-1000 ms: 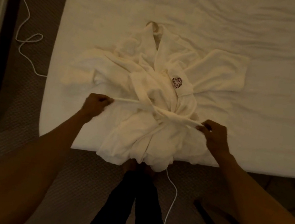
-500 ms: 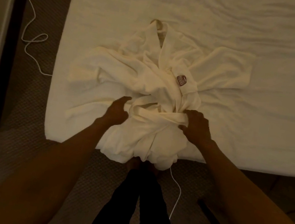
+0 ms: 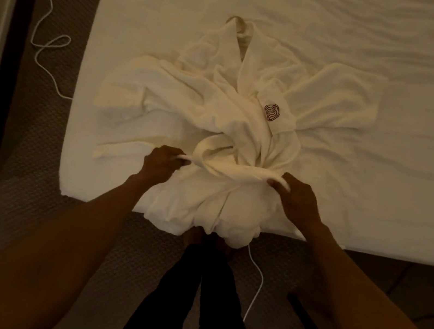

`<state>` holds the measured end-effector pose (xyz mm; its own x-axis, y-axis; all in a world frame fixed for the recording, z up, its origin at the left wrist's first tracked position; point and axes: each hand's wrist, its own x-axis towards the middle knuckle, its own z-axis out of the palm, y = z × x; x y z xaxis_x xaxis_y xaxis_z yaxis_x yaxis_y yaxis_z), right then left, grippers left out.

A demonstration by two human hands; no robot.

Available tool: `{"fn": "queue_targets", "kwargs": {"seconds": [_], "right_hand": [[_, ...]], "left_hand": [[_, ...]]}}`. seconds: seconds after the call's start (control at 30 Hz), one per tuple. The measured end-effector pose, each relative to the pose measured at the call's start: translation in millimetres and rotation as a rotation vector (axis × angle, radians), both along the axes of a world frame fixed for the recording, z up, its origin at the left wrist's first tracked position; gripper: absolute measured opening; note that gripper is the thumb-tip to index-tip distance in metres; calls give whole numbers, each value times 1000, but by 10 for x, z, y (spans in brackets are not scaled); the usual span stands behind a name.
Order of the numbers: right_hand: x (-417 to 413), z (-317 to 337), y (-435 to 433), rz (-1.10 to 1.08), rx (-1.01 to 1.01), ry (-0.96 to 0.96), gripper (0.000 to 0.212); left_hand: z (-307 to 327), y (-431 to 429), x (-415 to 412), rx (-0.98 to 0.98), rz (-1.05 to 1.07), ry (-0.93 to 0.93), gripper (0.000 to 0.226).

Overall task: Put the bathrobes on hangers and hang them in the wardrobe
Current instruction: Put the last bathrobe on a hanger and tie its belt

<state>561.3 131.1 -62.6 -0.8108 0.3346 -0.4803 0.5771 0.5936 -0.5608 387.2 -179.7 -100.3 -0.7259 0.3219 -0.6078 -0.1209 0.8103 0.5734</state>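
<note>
The wrinkled bed (image 3: 347, 28) is carrying the white bathrobe (image 3: 208, 105), which is lying crumpled at the middle of the near edge, with its hem hanging over. The cloth is looking thick and soft. The left hand (image 3: 162, 166) and the right hand (image 3: 294, 199) are each pinching the flat belt (image 3: 226, 167). The person is probably tying the waist; next, the ends are needing an even pull.

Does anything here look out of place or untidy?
The bathrobe lies bunched on the bed, hem hanging over the edge. A white cable trails on the floor by the person's feet: a possible trip risk.
</note>
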Motion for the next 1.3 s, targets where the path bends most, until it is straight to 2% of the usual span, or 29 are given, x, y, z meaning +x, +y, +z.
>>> {"fn": "queue_targets", "kwargs": {"seconds": [0.07,0.13,0.23,0.3,0.33,0.4,0.5,0.57,0.63,0.7,0.8,0.87,0.97,1.07,1.2,1.3], "right_hand": [[75,73,136,-85,101,-42,43],[163,117,318,-195,260,-150,53],[167,145,471,-321,297,-467,69],[82,161,445,-372,264,-602,64],[38,169,401,-350,283,-595,58],[-31,135,306,-217,358,-407,50],[-140,107,137,-17,336,-81,70],[-222,58,62,149,394,1,81],[-299,-10,13,273,445,44,75],[-370,-71,-19,319,484,20,53],[-452,-82,3,338,576,-42,35],[-440,-82,34,394,586,-97,44],[-376,-114,60,417,501,-150,55],[-344,-157,54,353,450,-154,47],[-331,-136,78,296,524,-214,43],[-322,-70,151,271,503,-256,38]], "left_hand": [[182,-180,-99,55,71,61,14],[343,-339,-237,16,91,155,9],[416,-402,-395,-180,148,221,13],[423,-260,-406,-361,54,274,17],[417,-163,-387,-430,-37,293,20],[372,53,-342,-418,-209,263,37],[253,366,-249,-193,-320,51,68],[158,547,-168,-131,-387,10,72],[66,670,-103,-66,-437,30,67],[-1,737,-86,-18,-430,28,59],[-27,812,-71,-147,-475,71,49],[-22,869,-64,-227,-505,79,49],[-94,893,-80,-219,-503,21,49],[-139,859,-73,-154,-492,17,39],[-93,808,-90,-77,-422,167,27],[10,769,-91,-30,-347,212,23]]}}
